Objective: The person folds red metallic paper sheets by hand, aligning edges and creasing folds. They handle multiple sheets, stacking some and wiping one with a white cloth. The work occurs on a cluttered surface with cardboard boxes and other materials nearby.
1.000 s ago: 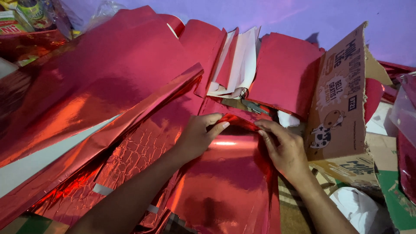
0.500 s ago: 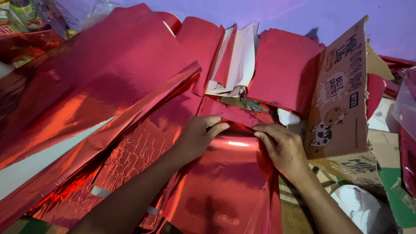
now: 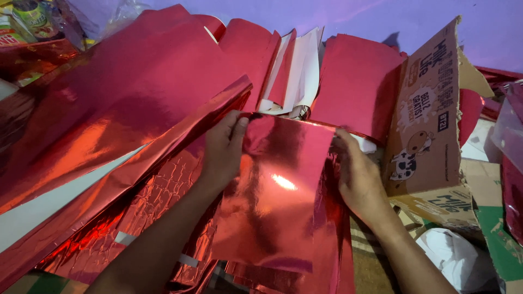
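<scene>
Overhead, a plain lilac wall [image 3: 338,16] closes the back of the scene, and whatever surface lies below is buried under heaped sheets of shiny red foil paper [image 3: 125,92], some showing white backing. Near the middle, a smaller red foil sheet [image 3: 275,185] is held up between both hands: the left hand [image 3: 223,149] pinches its upper left edge with thumb in front, and the right hand [image 3: 357,174] grips its right edge. A torn brown cardboard box [image 3: 430,125] stands tilted just to the right. White crumpled paper [image 3: 452,256] lies below it, and a green packet [image 3: 32,16] sits at the far left corner.
</scene>
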